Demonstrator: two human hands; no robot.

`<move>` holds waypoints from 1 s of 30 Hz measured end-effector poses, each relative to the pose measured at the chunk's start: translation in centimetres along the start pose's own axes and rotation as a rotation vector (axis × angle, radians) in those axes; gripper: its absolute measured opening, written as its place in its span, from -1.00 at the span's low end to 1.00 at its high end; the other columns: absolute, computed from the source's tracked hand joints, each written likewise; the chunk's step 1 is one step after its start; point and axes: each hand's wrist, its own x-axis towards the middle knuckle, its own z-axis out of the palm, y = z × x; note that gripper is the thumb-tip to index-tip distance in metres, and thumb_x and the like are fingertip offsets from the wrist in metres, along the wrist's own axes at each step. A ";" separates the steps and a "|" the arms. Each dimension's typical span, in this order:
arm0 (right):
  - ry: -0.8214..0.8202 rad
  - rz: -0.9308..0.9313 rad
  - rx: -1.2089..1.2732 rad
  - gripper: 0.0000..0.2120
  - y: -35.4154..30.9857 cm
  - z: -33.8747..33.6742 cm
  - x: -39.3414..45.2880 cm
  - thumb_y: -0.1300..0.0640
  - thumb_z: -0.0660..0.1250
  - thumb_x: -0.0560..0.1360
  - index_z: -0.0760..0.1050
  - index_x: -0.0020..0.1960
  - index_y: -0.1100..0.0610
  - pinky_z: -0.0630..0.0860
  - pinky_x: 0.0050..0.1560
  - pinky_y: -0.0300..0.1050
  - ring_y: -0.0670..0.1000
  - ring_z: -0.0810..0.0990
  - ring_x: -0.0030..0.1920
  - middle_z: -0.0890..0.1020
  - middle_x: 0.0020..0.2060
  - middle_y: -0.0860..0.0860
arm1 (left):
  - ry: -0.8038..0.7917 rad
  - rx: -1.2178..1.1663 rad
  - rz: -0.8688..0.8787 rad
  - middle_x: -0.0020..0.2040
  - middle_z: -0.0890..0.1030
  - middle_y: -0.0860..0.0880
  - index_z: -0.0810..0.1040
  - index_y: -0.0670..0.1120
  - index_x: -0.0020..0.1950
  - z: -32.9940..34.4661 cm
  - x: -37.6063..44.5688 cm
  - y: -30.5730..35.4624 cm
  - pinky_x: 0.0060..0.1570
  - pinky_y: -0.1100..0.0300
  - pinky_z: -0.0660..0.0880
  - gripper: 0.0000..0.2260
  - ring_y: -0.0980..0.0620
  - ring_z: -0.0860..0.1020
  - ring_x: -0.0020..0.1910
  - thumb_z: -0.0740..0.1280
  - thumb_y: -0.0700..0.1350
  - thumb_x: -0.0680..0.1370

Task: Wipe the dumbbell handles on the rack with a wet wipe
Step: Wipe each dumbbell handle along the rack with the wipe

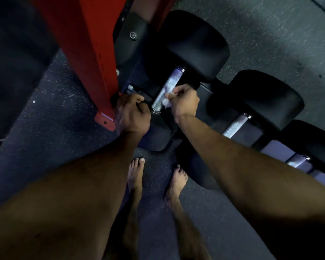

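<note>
Dim, bluish light; wide-angle bending at edges.

No readable text, numbers or brand marks anywhere. Dark, unmarked faces on the dumbbell heads [195,45]; plain red paint on the rack upright [86,53]. Too dim and blurred to make out any lettering on the knurled handles [167,89].

A red painted steel rack upright [86,59] stands at eleven o'clock. The black rubber dumbbell heads [193,45] flank a silver cross-hatched knurled metal handle [167,89]. A white crumpled wet wipe [166,102] lies against it. The dark grey rubber floor [270,34] is finely speckled.
</note>
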 end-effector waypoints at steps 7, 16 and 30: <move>0.078 0.011 -0.043 -0.85 -0.2 0.6 0.0 0.14 0.34 0.56 0.63 -0.07 0.20 0.41 -0.22 -0.29 -0.04 0.53 -0.21 0.66 -0.22 0.05 | -0.011 0.021 0.014 0.12 0.62 -0.07 0.64 -0.02 0.04 0.1 0.2 -0.2 0.15 0.10 0.36 -0.67 -0.08 0.45 0.25 0.12 -0.06 0.45; 0.074 0.138 -0.006 -0.81 -2.0 0.0 2.0 0.10 0.30 0.55 0.59 -0.14 0.18 0.42 -0.29 -0.24 0.06 0.56 -0.23 0.63 -0.20 0.06 | 0.056 -0.012 0.098 -0.02 0.67 -0.07 0.66 -0.06 -0.06 0.3 0.2 -0.3 0.12 0.11 0.38 -0.66 -0.13 0.52 0.14 0.10 -0.05 0.44; -0.215 0.371 0.673 -0.67 -1.2 1.6 4.7 0.33 -0.03 0.48 0.47 -0.30 0.24 0.21 -0.51 -0.21 -0.02 0.30 -0.53 0.47 -0.52 0.09 | 0.062 0.004 0.113 -0.05 0.66 -0.09 0.64 -0.06 -0.08 0.5 0.4 -0.7 0.04 0.05 0.43 -0.67 -0.15 0.54 0.10 0.09 -0.04 0.44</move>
